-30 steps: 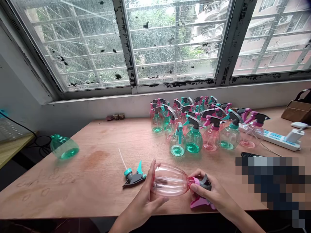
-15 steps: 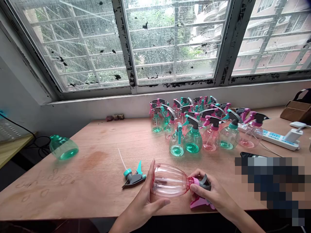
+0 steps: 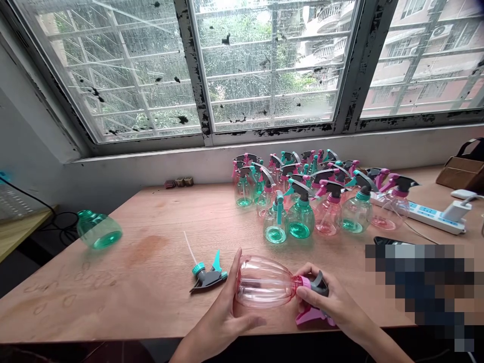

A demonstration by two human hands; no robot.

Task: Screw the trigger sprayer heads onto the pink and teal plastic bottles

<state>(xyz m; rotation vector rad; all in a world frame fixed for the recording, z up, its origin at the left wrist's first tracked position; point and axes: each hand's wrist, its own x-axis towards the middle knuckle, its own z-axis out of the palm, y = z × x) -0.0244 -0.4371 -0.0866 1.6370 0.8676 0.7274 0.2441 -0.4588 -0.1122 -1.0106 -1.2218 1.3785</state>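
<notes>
Bare left grip [image 3: 229, 310], bare right grip [image 3: 327, 296], uncovered wrists [image 3: 355, 318], slim bare forearms [image 3: 380, 342], tapered fingers [image 3: 235, 269]

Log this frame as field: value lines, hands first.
left hand: against base of pink bottle, thumb spread
right hand: gripping pink collar at its neck
bottle pose: on its side, spray head attached
loose spray head: teal and dark grey, on table
green bottle: far left, no spray head
back group: pink and green spray bottles, standing

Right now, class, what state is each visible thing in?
Pink bottle: on its side, spray head on
Left hand: open against bottle's base
Right hand: gripping bottle's collar
Teal spray head: lying loose
Lone green bottle: headless
Front bottles: standing, heads on
Power strip: charger plugged in
</notes>
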